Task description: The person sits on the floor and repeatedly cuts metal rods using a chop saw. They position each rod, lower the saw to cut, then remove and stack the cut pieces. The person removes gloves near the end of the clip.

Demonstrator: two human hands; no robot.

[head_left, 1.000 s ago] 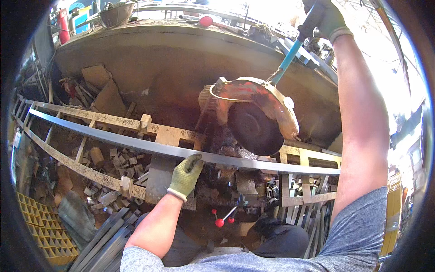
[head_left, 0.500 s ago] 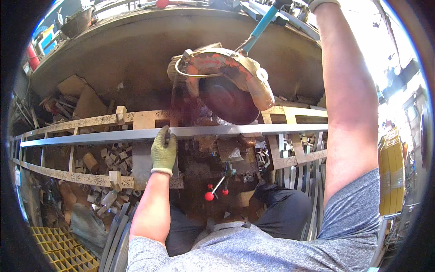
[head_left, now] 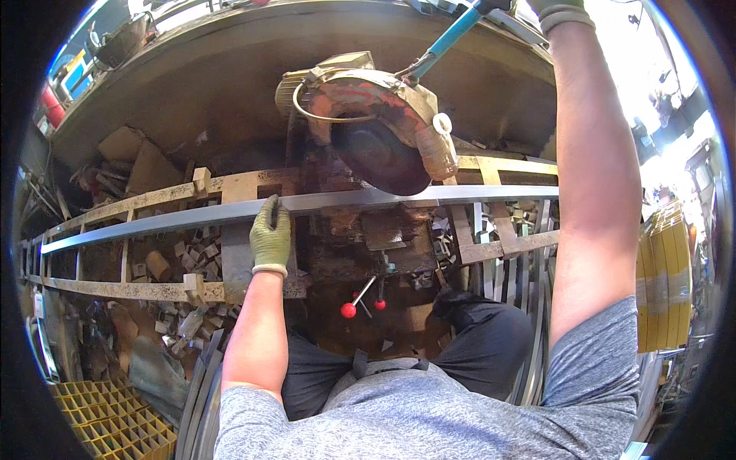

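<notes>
The gloved fingers of the left hand lie close together, slightly bent, with their tips on a long metal bar; whether they curl round it I cannot tell. The bar runs crosswise over a ladder-like frame, under the saw's dark round blade (from this angle, whether blade and bar touch is unclear). An orange-patched guard covers the blade's upper part, and a blue handle slants up from it toward the right hand, whose fingers are cut off by the upper edge, so I cannot tell how closed they are or what they hold. Below the bar stands a lever with red knobs; small offcuts lie heaped to the left, and a yellow grid sits lower left.
</notes>
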